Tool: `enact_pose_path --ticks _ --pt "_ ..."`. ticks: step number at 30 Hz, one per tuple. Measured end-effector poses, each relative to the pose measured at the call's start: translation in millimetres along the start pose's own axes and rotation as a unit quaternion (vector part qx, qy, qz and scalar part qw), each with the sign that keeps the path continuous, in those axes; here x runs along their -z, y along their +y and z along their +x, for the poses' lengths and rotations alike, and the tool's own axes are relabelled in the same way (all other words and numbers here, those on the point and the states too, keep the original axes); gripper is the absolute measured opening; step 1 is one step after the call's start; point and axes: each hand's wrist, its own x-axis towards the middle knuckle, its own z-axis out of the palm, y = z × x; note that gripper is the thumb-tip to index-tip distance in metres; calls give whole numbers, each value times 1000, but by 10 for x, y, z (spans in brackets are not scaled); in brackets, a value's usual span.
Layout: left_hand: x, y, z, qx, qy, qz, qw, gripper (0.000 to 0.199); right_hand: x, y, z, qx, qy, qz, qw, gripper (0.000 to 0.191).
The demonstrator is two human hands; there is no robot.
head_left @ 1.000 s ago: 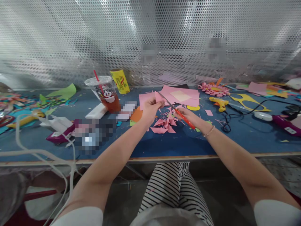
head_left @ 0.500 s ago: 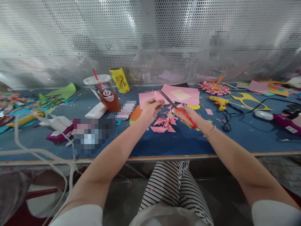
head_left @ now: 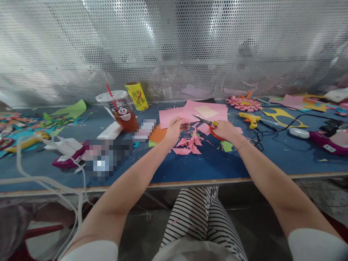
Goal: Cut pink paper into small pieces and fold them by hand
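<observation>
My left hand (head_left: pixel 175 129) is closed in a pinch on a small piece of pink paper (head_left: pixel 183 116), which blends into the pink sheet (head_left: pixel 170 115) behind it. Red-handled scissors (head_left: pixel 201 119) are in my right hand (head_left: pixel 226 129), fingers wrapped around the handles. Their blades point left toward my left hand and look slightly parted, with a gap between tip and fingers. Below and between both hands lies a pile of pink paper scraps (head_left: pixel 191 142). A larger pink sheet (head_left: pixel 190 106) bears a cream paper piece (head_left: pixel 205 111).
A drink cup (head_left: pixel 126 117) and a yellow tube (head_left: pixel 138 96) stand back left. Right lie a pink fringed paper flower (head_left: pixel 243 103), a yellow glue gun (head_left: pixel 250 119) with black cord, and a purple tool (head_left: pixel 327 142). White cables (head_left: pixel 49 181) hang over the left edge. A perforated metal panel (head_left: pixel 190 47) rises behind.
The scissors have moved away from the paper in my left hand, and their blades now point more sideways. My right hand has shifted slightly right. My left hand keeps its pinch.
</observation>
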Motion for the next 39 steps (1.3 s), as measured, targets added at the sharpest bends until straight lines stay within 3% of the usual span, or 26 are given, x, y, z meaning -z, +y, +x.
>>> enact_pose_path --ticks 7,9,11,13,15,17,21,29,39 --pt "20 -47 13 -31 -40 143 988 15 31 3 -18 44 -59 -57 996 41" --pt "17 -44 6 -30 -34 141 989 20 28 12 -18 46 -17 -18 999 38" --pt "9 -37 -7 -41 -37 166 985 20 24 -10 -27 56 65 61 994 37" --pt "-5 -27 -30 -68 -63 218 972 12 22 -80 -56 99 139 167 971 40" --pt "-25 -15 -61 -97 -97 265 954 6 22 -191 -106 173 162 261 936 44" --pt "-50 -5 -91 -110 -118 285 945 5 20 -312 -161 243 162 291 911 42" --pt "-87 0 -119 -65 -113 225 965 15 2 -451 -216 278 197 292 894 27" --pt "-104 -4 -130 63 -90 49 993 29 -52 -411 -148 289 279 312 861 12" --pt "-138 -16 -138 91 -75 20 993 20 -44 -406 -158 293 296 301 858 9"
